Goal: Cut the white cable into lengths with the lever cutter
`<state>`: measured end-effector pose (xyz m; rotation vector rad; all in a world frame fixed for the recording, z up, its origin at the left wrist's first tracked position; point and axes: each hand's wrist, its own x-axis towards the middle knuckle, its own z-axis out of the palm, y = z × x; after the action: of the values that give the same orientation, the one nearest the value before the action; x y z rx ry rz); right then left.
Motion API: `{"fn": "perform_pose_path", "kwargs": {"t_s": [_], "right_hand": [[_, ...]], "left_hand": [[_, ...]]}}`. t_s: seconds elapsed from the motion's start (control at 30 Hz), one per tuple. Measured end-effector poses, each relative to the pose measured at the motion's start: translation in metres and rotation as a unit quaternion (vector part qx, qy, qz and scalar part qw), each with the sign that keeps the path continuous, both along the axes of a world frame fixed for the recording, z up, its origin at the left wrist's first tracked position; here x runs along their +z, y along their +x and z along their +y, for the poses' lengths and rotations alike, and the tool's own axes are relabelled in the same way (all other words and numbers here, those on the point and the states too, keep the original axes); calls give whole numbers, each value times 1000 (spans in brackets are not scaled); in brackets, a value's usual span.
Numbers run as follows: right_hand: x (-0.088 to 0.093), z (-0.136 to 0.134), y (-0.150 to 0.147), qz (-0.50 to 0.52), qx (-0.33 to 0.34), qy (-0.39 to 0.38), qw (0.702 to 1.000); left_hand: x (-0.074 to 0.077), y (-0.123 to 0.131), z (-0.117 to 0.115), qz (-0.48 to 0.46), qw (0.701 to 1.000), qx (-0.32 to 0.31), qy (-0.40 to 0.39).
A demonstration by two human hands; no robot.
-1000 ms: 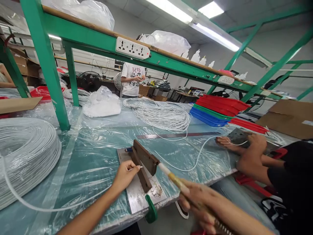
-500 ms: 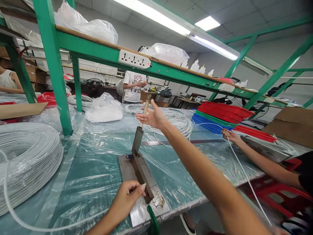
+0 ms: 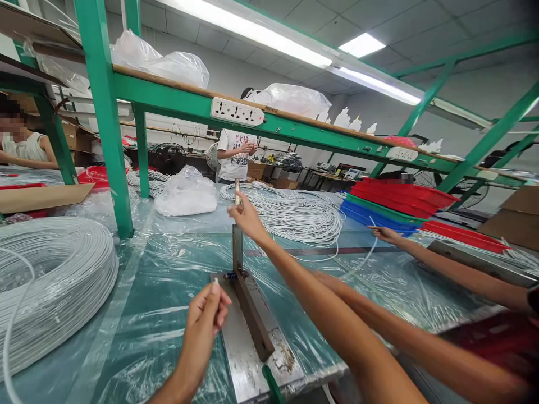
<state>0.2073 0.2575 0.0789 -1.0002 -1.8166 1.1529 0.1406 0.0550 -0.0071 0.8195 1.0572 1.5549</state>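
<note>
My left hand [image 3: 206,320] is closed in a pinch on a white cable, whose short tip [image 3: 216,281] shows above the thumb. It is just left of a metal lever cutter [image 3: 252,320], which has a flat base plate, a long bar and a small spring at the hinge. The cutter's arm [image 3: 237,247] stands upright. At its top, my right hand [image 3: 248,219] is closed round the handle [image 3: 237,188]. A large coil of white cable [image 3: 80,280] lies at the left, with a loose strand curving down from it.
From the right, a co-worker's hand [image 3: 385,233] holds a cable; their other arm [image 3: 370,320] reaches behind mine. Loose cable loops [image 3: 298,216], a steel ruler [image 3: 353,251] and stacked trays [image 3: 396,196] lie behind. A green shelf post [image 3: 120,191] rises at left.
My right hand has gone from spread fingers to closed round the handle. My left hand has moved left and up, off the cutter's bar. The co-worker's second arm has reached in.
</note>
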Motion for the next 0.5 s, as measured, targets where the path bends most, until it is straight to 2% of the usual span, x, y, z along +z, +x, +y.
{"fn": "perform_pose_path", "kwargs": {"t_s": [0.03, 0.1, 0.13, 0.17, 0.23, 0.3, 0.37, 0.43, 0.5], "right_hand": [[-6, -20, 9, -16, 35, 7, 999], [-23, -66, 27, -66, 155, -11, 986], [-34, -89, 35, -102, 260, -33, 960], [-44, -111, 41, -117, 333, -57, 934], [-63, -150, 48, -109, 417, -87, 898], [-75, -178, 50, -57, 432, -112, 893], [-78, -194, 53, -11, 410, -140, 901], [-74, -198, 60, 28, 345, -166, 923], [-64, -194, 76, 77, 256, -163, 950]], "left_hand": [[9, -3, -3, -24, 999, 24, 12], [26, -4, -7, -65, 995, 60, 44], [34, -2, -9, -82, 992, 69, 62], [40, 1, -10, -98, 989, 72, 81], [51, 11, -10, -125, 983, 67, 116], [56, 22, -9, -132, 980, 49, 137], [58, 28, -9, -86, 987, 6, 138], [59, 25, -13, 30, 990, -62, 125], [59, 15, -19, 194, 968, -122, 98]]}}
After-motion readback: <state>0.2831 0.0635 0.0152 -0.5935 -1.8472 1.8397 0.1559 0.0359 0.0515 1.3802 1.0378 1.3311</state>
